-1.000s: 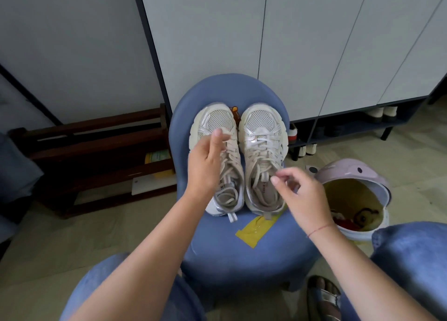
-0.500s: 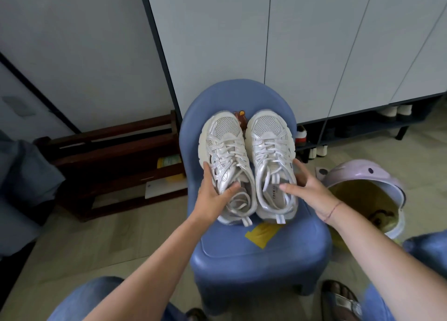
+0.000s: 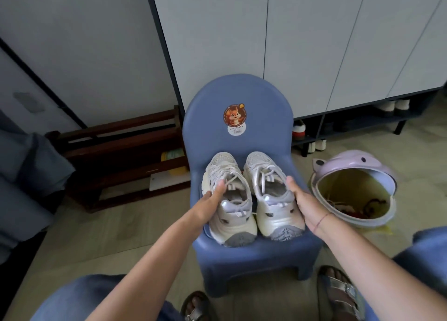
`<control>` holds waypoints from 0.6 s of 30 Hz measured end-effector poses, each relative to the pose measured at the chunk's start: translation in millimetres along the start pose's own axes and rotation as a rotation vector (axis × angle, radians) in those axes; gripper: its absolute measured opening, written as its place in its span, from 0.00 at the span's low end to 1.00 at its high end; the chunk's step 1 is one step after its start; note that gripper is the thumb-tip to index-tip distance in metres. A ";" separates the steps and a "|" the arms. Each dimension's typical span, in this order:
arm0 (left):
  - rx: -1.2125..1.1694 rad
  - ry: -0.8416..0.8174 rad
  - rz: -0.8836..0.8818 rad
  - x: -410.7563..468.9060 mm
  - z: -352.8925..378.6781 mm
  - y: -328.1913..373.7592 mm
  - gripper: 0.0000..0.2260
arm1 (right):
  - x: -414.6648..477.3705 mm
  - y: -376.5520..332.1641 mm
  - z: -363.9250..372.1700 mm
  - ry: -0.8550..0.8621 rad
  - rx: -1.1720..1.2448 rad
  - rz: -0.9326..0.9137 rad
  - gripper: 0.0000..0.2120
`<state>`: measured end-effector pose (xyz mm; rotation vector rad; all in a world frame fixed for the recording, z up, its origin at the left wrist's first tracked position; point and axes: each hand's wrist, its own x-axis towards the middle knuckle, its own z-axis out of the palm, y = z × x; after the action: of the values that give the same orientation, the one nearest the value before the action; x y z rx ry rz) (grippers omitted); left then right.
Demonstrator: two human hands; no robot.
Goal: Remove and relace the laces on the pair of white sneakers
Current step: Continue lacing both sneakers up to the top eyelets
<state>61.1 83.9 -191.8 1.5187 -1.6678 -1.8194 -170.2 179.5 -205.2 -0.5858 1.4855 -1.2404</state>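
Two white sneakers stand side by side on the seat of a small blue chair (image 3: 217, 127), heels toward me and toes at the backrest. Both are laced, and the laces (image 3: 227, 173) look loose near the tongues. My left hand (image 3: 209, 205) grips the left sneaker (image 3: 237, 224) from its outer side, thumb on the collar by the laces. My right hand (image 3: 304, 202) holds the right sneaker (image 3: 278, 221) the same way from its right side. The fingers of both hands are hidden behind the shoes.
A lilac bin (image 3: 350, 163) with rubbish inside stands open on the floor right of the chair. A dark wooden rack (image 3: 121, 146) sits to the left. Behind is a cabinet with shoes (image 3: 300, 129) under it. My sandalled feet (image 3: 343, 294) are near the chair's base.
The sneakers, earlier leaning up against the backrest and covering its sticker, now sit flat on the seat. Both hands moved from the laces to the shoes' outer sides.
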 end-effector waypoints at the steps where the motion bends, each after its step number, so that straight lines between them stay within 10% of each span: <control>1: -0.005 -0.039 0.010 -2.4 -1.6 -2.6 0.55 | -2.9 3.4 -0.2 -0.009 -0.008 -0.017 0.33; 5: -0.021 -0.172 0.070 -11.4 -9.2 -25.3 0.50 | -17.7 13.1 -19.9 -0.228 0.035 -0.075 0.28; 10: 0.183 -0.264 0.229 -26.9 -3.1 -36.1 0.49 | -26.0 6.1 -29.6 -0.389 -0.434 -0.111 0.50; 18: 0.172 0.314 0.340 -17.0 40.8 -45.7 0.42 | -27.3 2.1 0.8 -0.153 -0.480 -0.227 0.41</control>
<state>56.5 135.0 -229.4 1.3912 -1.8232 -1.2270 -160.3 203.3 -196.0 -1.1687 1.6240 -0.9768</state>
